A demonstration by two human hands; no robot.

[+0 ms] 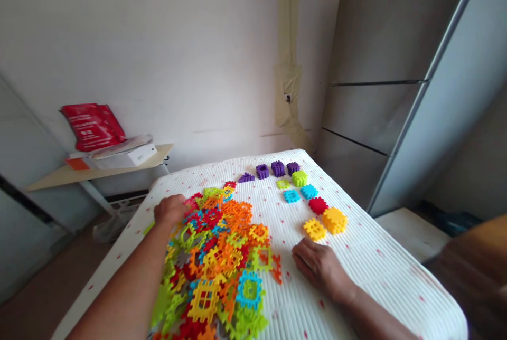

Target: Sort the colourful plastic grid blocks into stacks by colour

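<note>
A large pile of toothed plastic pieces (pixel 222 245) in orange, yellow, green, red and blue lies on the white table cover (pixel 277 245). At the pile's far left edge is my left hand (pixel 171 209), its fingertips hidden among red pieces. My right hand (pixel 317 266) rests on the cover right of the pile, fingers curled, just below a yellow windowed piece (pixel 315 228). Beside that sits a yellow stack (pixel 335 220). Farther back are a red stack (pixel 318 205), blue pieces (pixel 309 191), a green stack (pixel 300 178) and several purple stacks (pixel 278 168).
A side table (pixel 160 156) at the left holds a white box (pixel 137 155) and red packages (pixel 93 126). The wall (pixel 178 55) stands behind. A tall grey cabinet (pixel 364 107) is at the right, with a blurred brown shape (pixel 475 266) near the lower right edge.
</note>
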